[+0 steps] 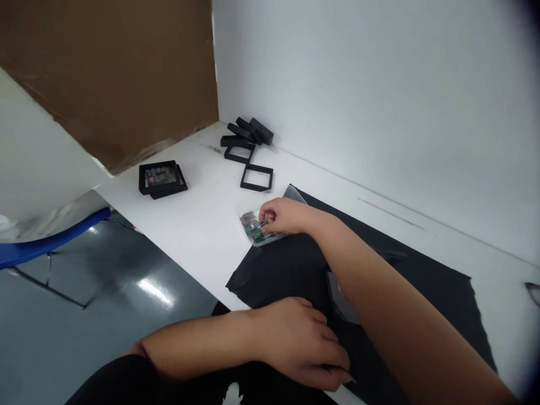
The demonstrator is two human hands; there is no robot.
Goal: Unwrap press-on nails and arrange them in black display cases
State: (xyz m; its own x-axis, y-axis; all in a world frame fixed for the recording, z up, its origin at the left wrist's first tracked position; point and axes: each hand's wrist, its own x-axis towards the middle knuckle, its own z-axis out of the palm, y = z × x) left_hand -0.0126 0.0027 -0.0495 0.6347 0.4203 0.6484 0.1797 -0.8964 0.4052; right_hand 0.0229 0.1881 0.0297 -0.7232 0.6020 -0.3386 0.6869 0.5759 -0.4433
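Observation:
My right hand (284,216) reaches into a shallow clear plastic tray (270,242) with small green and clear pieces (252,225) in it. Its fingertips are pinched together among these pieces, and what they grip is too small to make out. My left hand (307,343) rests low over the near edge of a black sheet (287,270), its fingers curled. A thin tip of something pokes out by those fingers, its kind unclear. Partly hidden under my right forearm, a black frame with a clear window (342,304) lies on the sheet.
Empty black frames (256,178) and a pile of black frames (248,132) lie at the back of the white table (198,197). Further left are stacked frames holding small colourful items (160,177). Walls bound the table behind; a blue chair (54,236) stands left.

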